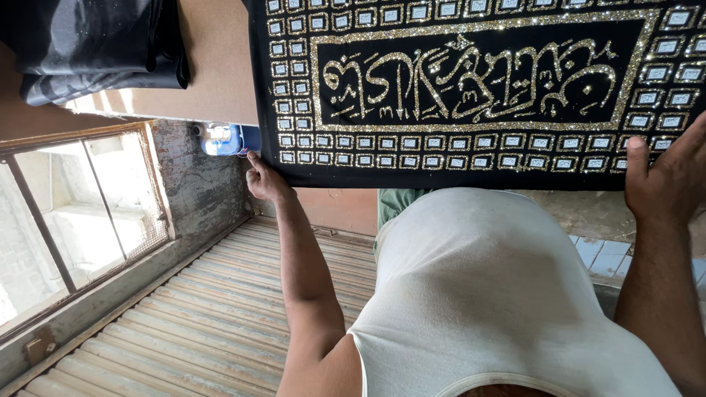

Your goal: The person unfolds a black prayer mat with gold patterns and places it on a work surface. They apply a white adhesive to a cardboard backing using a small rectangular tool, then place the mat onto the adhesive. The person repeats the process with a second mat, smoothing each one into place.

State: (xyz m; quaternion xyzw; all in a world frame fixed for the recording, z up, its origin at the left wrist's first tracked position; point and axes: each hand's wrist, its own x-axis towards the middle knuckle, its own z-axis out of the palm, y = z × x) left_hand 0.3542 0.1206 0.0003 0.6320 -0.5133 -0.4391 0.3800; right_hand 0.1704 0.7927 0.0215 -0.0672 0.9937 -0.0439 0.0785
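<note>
The left hand [266, 181] is gripping the near left corner of a black cloth panel [471, 81], its fingers curling shut on the hem. The right hand [665, 180] is pressing the near right edge, thumb up and fingers closing over the fabric. The rectangular panel is lying flat on a brown table [217, 66], glittering with gold sequin scrollwork and rows of small silver-framed squares. Folded dark satiny fabric [95, 44] is resting well apart, beyond the left hand.

head cam | looking steeply down over wearer's chest | sitting close to cloth [471, 88] at table [220, 66] edge | showing window [73, 220] on one side
</note>
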